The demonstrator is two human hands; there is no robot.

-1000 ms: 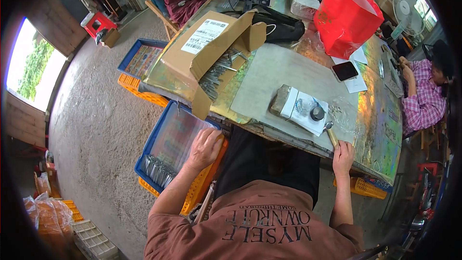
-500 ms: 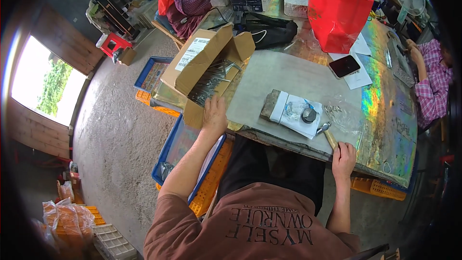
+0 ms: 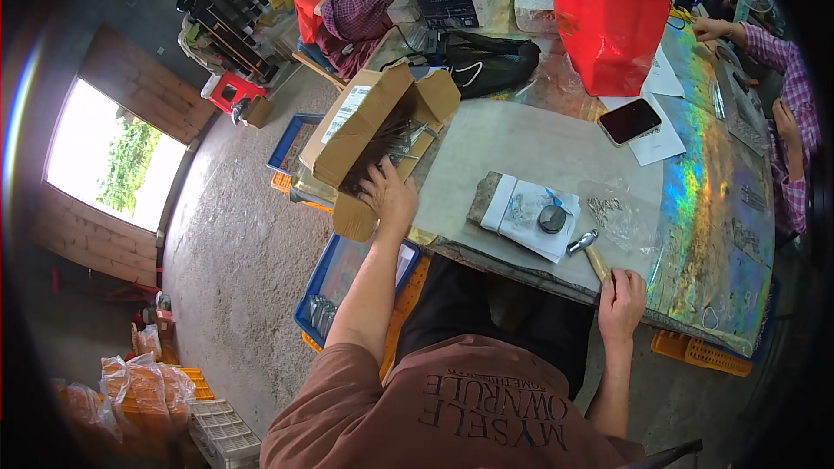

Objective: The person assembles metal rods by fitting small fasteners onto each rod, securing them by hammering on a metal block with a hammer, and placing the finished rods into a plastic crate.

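My left hand (image 3: 390,196) reaches over the low end of an open cardboard box (image 3: 358,113), its fingers spread and touching or just above the contents. Inside lie many thin metal rods (image 3: 398,141). At the table's front edge, my right hand (image 3: 622,302) is closed around the wooden handle of a small hammer (image 3: 597,262), whose metal head rests on the table. Left of the hammer head, a stone block (image 3: 483,200) carries a stack of white paper (image 3: 516,206) with a round dark metal piece (image 3: 552,219) on top.
A clear plastic bag with small metal pieces (image 3: 606,208) lies beyond the hammer. Farther back are a phone (image 3: 630,122), a red bag (image 3: 606,26) and a black bag (image 3: 495,59). Co-workers sit at the far left and right. A blue crate (image 3: 317,291) stands below the box.
My left hand has moved forward, deeper into the box, and its fingers have spread. My right hand stays on the hammer. The co-worker at right has stretched out an arm. The view has shifted slightly.
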